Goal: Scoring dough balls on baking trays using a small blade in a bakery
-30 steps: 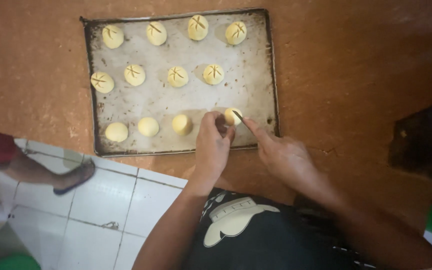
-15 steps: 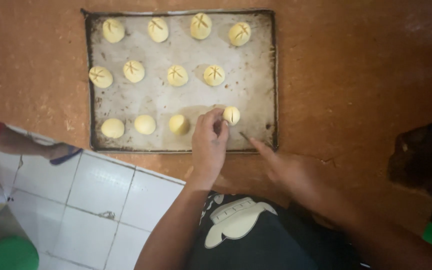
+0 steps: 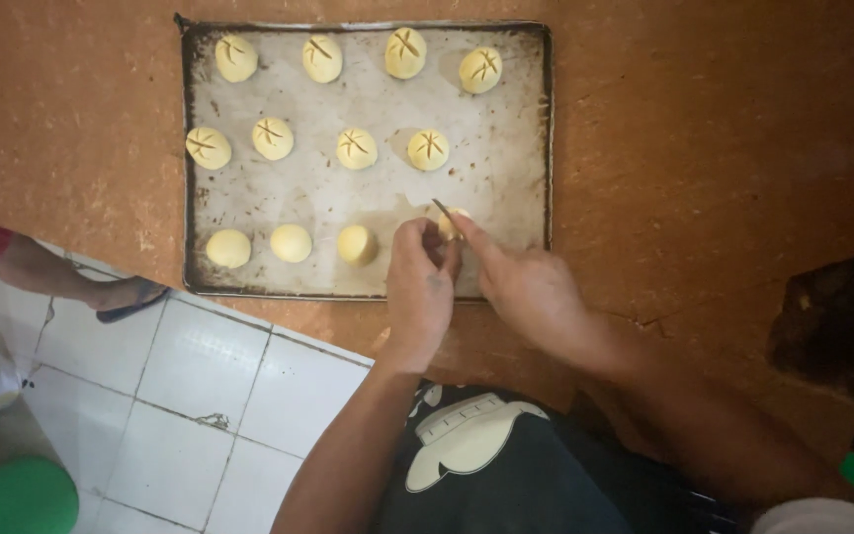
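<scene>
Dough ball [image 3: 455,223] at the tray's [image 3: 536,148] front right, under both hands.
The left hand [image 3: 419,282] pinches the ball with curled fingers; the right hand [image 3: 526,287] grips a thin blade [image 3: 443,209] against its top. Three plain balls [image 3: 291,242] sit to its left; eight scored ones [image 3: 356,148] fill the two far rows.
</scene>
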